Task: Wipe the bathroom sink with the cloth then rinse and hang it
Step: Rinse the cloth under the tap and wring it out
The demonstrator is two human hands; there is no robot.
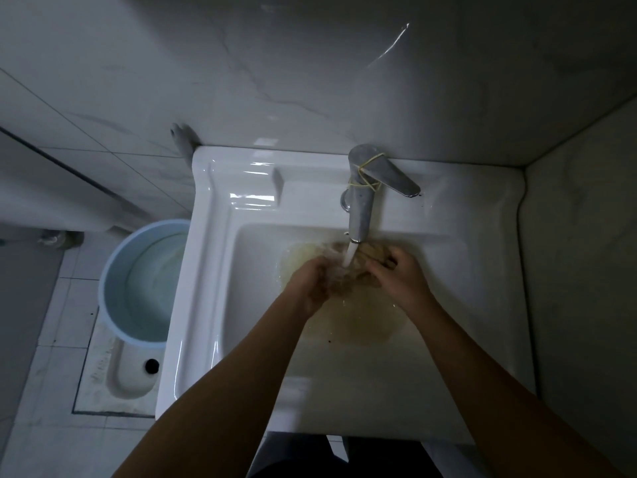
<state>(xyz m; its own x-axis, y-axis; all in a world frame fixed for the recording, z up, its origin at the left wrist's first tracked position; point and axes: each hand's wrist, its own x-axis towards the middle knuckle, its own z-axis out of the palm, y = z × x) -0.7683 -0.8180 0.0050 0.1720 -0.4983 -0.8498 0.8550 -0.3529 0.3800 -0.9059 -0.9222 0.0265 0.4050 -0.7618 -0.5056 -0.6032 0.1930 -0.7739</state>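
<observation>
A brownish wet cloth (362, 270) is bunched between both hands inside the white sink (213, 270). My left hand (313, 281) grips its left part and my right hand (400, 274) grips its right part. Water runs from the chrome tap (362, 205) straight onto the cloth and my fingers. Yellow-brown water pools in the basin under the hands. The tap's lever (393, 177) points to the right and has a yellow rubber band wound around it.
A light blue bucket (113, 277) with water stands on the floor left of the sink, beside a squat toilet pan (127, 374). Grey marble-look tile walls close in behind and to the right of the sink.
</observation>
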